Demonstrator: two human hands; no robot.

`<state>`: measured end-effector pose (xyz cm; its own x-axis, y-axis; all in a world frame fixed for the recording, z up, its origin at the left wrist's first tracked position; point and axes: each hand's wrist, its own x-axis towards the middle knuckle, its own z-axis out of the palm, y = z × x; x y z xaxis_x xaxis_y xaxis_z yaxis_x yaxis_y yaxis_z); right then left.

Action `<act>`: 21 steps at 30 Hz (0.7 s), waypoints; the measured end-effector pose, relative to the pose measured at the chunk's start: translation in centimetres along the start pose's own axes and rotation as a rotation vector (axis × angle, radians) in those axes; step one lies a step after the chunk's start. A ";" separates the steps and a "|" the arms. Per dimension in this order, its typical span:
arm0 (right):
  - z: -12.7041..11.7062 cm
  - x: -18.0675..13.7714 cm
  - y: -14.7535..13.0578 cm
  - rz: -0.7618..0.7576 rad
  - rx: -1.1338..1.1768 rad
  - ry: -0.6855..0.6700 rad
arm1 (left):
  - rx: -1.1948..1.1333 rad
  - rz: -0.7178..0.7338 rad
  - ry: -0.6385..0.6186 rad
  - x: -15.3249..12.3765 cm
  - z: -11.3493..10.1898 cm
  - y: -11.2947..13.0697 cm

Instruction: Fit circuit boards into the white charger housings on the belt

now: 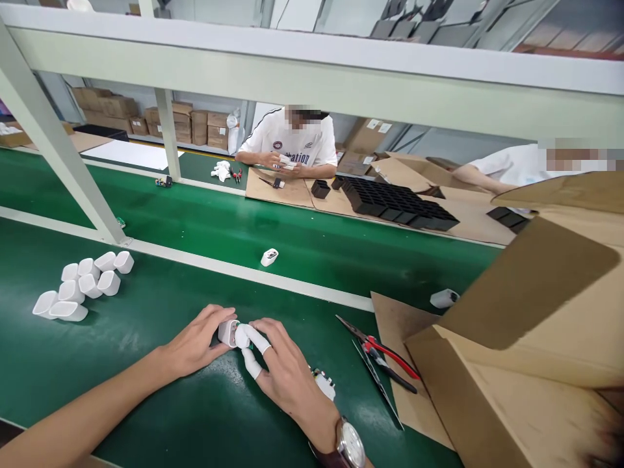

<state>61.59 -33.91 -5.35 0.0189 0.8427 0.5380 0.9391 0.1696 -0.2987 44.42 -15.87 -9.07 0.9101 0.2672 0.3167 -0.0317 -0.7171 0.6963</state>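
My left hand (202, 338) is closed round a small white plastic housing (225, 333), its open end turned to the right. White finger cots cover the thumb and a finger of my right hand (280, 364), which pinches a small round white part (242, 336) with a green edge against the housing's opening. How far that part sits inside is hidden by the fingers. Beside my right wrist lies a white part with small electronic components (324, 385), partly covered by the arm. Several similar white housings (69, 291) stand grouped on the green bench at the left.
Red-and-black long-nose pliers (385, 357) and a thin dark tool (377, 383) lie right of my hands, near an open cardboard box (468, 390). Beyond a pale rail (253, 276), white units (269, 257) rest on a green belt. Two people sit opposite, near black trays (400, 205).
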 end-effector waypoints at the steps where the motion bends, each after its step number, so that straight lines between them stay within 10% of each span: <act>1: 0.0 0.0 0.0 -0.004 -0.003 -0.004 | -0.005 -0.002 -0.009 -0.1 0.0 0.0; 21: 0.5 1.3 -1.5 0.008 0.033 -0.148 | -0.164 -0.181 -0.136 -0.1 -0.1 0.2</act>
<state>60.08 -32.81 -4.55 -0.0269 0.9099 0.4139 0.9273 0.1774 -0.3297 44.32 -15.98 -8.92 0.9539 0.2845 0.0959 0.0802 -0.5492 0.8318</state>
